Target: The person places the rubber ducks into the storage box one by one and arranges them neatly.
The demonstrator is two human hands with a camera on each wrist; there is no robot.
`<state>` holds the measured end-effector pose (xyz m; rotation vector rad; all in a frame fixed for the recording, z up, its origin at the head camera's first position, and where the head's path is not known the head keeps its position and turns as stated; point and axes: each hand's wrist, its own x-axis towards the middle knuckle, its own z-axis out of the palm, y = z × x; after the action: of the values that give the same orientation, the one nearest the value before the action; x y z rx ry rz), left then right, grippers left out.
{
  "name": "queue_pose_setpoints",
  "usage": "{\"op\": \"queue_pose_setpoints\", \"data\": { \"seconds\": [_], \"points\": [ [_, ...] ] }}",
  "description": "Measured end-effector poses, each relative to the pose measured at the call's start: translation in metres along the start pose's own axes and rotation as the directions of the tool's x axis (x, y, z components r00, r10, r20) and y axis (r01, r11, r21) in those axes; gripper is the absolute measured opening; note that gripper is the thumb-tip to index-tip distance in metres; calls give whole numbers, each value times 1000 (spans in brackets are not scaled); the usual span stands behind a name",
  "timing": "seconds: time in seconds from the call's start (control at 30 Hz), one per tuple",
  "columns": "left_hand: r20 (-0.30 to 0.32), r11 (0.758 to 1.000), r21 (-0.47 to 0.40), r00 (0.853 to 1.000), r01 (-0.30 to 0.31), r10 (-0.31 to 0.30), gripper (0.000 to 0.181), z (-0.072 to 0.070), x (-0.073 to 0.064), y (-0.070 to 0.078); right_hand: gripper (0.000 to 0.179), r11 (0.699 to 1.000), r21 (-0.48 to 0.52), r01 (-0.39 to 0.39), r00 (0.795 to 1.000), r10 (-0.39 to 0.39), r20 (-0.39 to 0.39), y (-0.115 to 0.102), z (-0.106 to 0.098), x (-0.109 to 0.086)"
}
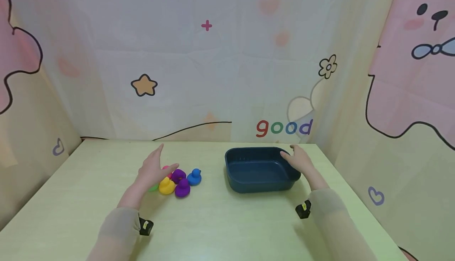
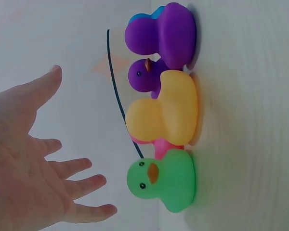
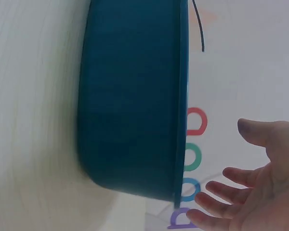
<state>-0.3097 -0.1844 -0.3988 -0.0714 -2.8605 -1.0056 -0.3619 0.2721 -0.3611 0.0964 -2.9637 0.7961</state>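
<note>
My left hand hovers over the left side of a cluster of rubber ducks, fingers spread and nothing held. In the head view a yellow duck, two purple ducks and a blue duck show beside it. The hand partly covers a pink duck and a green duck; the left wrist view shows the green duck upright, facing the camera. At the right end of a dark blue plastic basin, my right hand is held with fingers extended, above the rim level in the right wrist view.
The pale table carries the ducks left of centre and the basin to their right. A printed cloth backdrop stands behind the table and along both sides. Black wrist cameras sit at both cuffs.
</note>
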Motion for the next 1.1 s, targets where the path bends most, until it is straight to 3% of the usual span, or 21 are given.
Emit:
{"op": "queue_pose_setpoints", "data": {
  "seconds": [0.13, 0.23, 0.47, 0.67, 0.9, 1.1],
  "points": [
    [28, 997, -77, 1000, 0, 2, 95, -4, -1, -11, 67, 989, 124, -82, 996, 77, 48, 15, -2, 1],
    [57, 993, -116, 998, 15, -8, 93, -8, -3, -18, 67, 957, 245, -153, 986, 129, 109, 26, -3, 2],
    [85, 983, -174, 996, 51, -37, 92, -16, -7, -33, 64, 816, 490, -306, 944, 193, 268, 46, -1, 1],
    [103, 971, -225, 993, 77, -55, 89, -18, -11, -46, 60, 758, 567, -323, 939, 179, 295, 58, 5, 5],
    [127, 956, -281, 990, 89, -55, 86, -18, -11, -56, 61, 621, 713, -326, 941, 140, 308, 66, 10, 7],
    [140, 949, -298, 988, 105, -65, 87, -18, -11, -66, 68, 585, 737, -339, 933, 105, 345, 68, 14, 7]
  ]
}}
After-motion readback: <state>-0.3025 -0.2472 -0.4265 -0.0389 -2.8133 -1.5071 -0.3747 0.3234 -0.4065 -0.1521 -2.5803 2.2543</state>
